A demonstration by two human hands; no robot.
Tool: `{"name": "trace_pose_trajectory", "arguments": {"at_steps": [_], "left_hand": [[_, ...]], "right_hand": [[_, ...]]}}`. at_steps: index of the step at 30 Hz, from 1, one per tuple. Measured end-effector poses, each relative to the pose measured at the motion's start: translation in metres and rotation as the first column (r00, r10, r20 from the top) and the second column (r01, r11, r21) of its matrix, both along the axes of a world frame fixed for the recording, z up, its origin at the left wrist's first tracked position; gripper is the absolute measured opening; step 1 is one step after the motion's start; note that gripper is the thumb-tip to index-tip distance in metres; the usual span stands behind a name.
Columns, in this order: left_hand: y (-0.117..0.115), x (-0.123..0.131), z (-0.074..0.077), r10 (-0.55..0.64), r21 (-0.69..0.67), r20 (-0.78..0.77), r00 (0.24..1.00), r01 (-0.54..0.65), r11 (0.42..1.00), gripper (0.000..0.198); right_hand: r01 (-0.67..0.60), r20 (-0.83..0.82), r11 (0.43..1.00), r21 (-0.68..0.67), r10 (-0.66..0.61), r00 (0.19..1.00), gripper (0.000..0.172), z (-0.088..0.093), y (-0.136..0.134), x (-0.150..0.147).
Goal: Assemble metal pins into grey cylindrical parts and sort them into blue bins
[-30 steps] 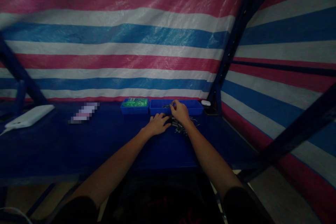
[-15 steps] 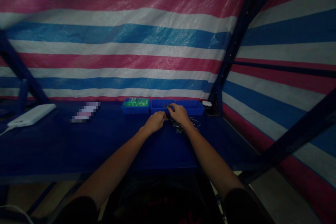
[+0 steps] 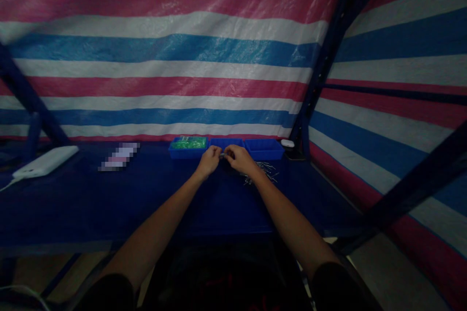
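In front of the middle blue bin (image 3: 226, 141), my left hand (image 3: 209, 160) and my right hand (image 3: 238, 158) are close together with fingertips pinched. Between them is a small thin metal piece (image 3: 222, 155), gripped from both sides; its exact kind is too small to make out. Partly behind my right wrist lies a loose pile of thin metal pins (image 3: 269, 171) on the blue table. The hands cover the front of the middle bin.
A blue bin (image 3: 175, 155) with green plastic-wrapped items (image 3: 189, 142) stands left, another blue bin (image 3: 264, 153) right. Beyond it are a white case (image 3: 287, 144) and a dark flat object (image 3: 295, 155). A white power bank (image 3: 45, 161) with cable and a blurred item (image 3: 120, 156) lie left.
My right hand has come down and left from the middle bin's edge. My left hand has shifted slightly left and up, and both now meet at the small metal piece.
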State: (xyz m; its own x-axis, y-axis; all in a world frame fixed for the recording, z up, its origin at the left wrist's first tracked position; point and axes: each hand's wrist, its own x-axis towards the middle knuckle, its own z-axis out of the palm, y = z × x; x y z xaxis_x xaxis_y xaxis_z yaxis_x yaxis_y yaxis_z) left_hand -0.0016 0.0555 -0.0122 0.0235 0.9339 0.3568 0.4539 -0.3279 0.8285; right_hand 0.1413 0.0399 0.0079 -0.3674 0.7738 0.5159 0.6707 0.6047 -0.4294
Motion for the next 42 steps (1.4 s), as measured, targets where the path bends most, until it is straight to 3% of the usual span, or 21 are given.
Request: {"name": "trace_pose_trajectory", "arguments": {"at_steps": [4, 10, 16, 19, 22, 25, 29, 32, 34, 38, 42], "left_hand": [[0.000, 0.001, 0.001, -0.028, 0.013, 0.135, 0.990, 0.027, 1.000, 0.012], [-0.005, 0.003, 0.006, -0.123, 0.086, 0.103, 0.987, 0.115, 0.990, 0.013], [-0.008, 0.004, 0.006, -0.074, -0.057, 0.191, 0.979, 0.086, 0.995, 0.025], [-0.009, 0.005, 0.005, -0.097, -0.106, 0.184, 0.978, 0.118, 0.987, 0.036], [-0.012, 0.008, 0.003, -0.135, -0.069, 0.039, 0.990, 0.137, 0.988, 0.039], [-0.020, 0.016, -0.001, -0.178, 0.071, -0.259, 0.949, 0.203, 0.977, 0.028], [-0.035, 0.026, -0.004, -0.207, 0.198, -0.519, 0.830, 0.351, 0.915, 0.032], [-0.039, 0.032, -0.005, -0.228, 0.202, -0.596, 0.770, 0.419, 0.885, 0.042], [-0.037, 0.039, -0.007, -0.215, 0.178, -0.616, 0.758, 0.399, 0.899, 0.043], [-0.029, 0.060, -0.008, -0.153, 0.125, -0.665, 0.731, 0.311, 0.942, 0.045], [-0.028, 0.075, -0.007, -0.115, 0.084, -0.736, 0.667, 0.258, 0.962, 0.051]], "right_hand": [[0.040, -0.007, 0.999, 0.017, -0.040, 0.999, 0.016, 0.000, 0.001, 0.001], [0.039, -0.010, 0.999, -0.003, -0.039, 0.999, 0.025, 0.000, 0.002, 0.004], [-0.011, -0.071, 1.000, 0.006, 0.011, 0.997, 0.022, 0.002, -0.001, 0.003], [0.027, -0.032, 0.999, 0.019, -0.026, 0.999, 0.018, 0.004, -0.002, 0.006], [0.171, -0.004, 0.983, 0.072, -0.171, 0.985, 0.019, 0.005, 0.001, 0.014], [0.294, 0.009, 0.944, 0.151, -0.298, 0.954, 0.021, 0.007, 0.007, 0.022], [0.269, -0.040, 0.950, 0.161, -0.266, 0.963, 0.025, 0.010, 0.010, 0.035], [0.131, -0.056, 0.979, 0.154, -0.124, 0.991, 0.024, 0.010, 0.000, 0.057], [0.065, -0.009, 0.992, 0.112, -0.065, 0.998, 0.023, 0.004, -0.010, 0.079], [0.166, -0.009, 0.985, 0.051, -0.166, 0.986, 0.025, -0.018, -0.022, 0.117], [0.221, 0.118, 0.975, -0.013, -0.218, 0.969, 0.031, -0.035, -0.017, 0.123]]}}
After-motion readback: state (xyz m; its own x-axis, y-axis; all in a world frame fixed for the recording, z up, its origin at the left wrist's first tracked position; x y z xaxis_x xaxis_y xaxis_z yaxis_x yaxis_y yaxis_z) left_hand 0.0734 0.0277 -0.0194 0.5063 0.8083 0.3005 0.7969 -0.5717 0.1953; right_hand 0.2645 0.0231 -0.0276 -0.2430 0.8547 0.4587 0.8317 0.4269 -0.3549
